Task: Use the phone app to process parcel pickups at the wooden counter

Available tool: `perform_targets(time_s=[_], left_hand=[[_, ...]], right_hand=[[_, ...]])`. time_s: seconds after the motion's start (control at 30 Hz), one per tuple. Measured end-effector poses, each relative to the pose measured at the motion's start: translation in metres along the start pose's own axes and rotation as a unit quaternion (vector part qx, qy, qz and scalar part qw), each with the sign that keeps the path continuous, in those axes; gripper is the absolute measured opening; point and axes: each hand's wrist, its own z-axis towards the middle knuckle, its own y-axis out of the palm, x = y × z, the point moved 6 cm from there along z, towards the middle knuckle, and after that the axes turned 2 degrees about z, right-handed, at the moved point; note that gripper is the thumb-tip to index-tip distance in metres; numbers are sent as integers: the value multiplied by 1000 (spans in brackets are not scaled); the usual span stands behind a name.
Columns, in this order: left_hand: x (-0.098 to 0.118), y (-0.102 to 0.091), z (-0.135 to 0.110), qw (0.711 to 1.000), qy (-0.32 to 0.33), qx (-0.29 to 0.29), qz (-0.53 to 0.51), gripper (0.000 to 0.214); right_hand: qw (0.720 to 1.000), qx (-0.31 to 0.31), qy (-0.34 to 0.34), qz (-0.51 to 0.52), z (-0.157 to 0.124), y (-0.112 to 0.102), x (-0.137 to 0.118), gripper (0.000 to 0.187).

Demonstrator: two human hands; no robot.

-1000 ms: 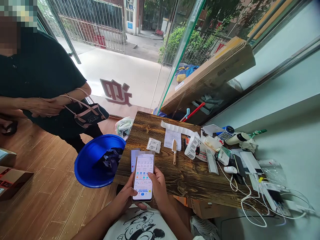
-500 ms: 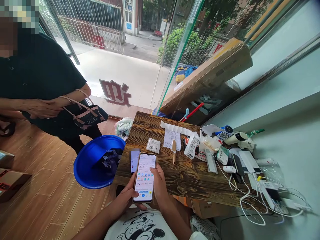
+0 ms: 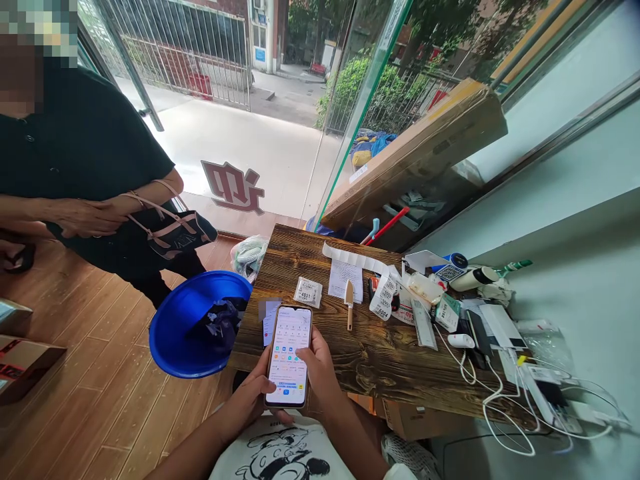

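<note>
We've got the phone in both hands, screen up, by the worktop's near edge. Left hand curls round its lower left side, thumb at the glass; right hand closes on the right side, thumb over the glass, contact unclear. For clean taps, we'd best brace with the left, move just the right thumb, avoid stray left-thumb presses.

The phone screen is too small to read.

White top, black line-drawn cartoon print (one round patch solid black), small dark lettering above
</note>
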Motion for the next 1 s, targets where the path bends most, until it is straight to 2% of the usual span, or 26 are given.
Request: perform_targets(time_s=[0.27,0.53,0.67,0.83,1.0], left_hand=[[-2,-4,2,999,8,26,17,110],[-8,-11,3,998,7,48,46,110],[-7,-11,2,997,4,56,52,110],[-4,-8,3,996,9,77,51,112],[-2,-5,2,993,8,96,62,110]], right_hand=[[998,37,17,57,4,-2,6,41],[998,54,4,15,6,0,4,43],[999,51,-4,-8,4,2,1,42],[996,62,33,55,6,0,10,41],[995,78,31,55,14,-3,13,38]])
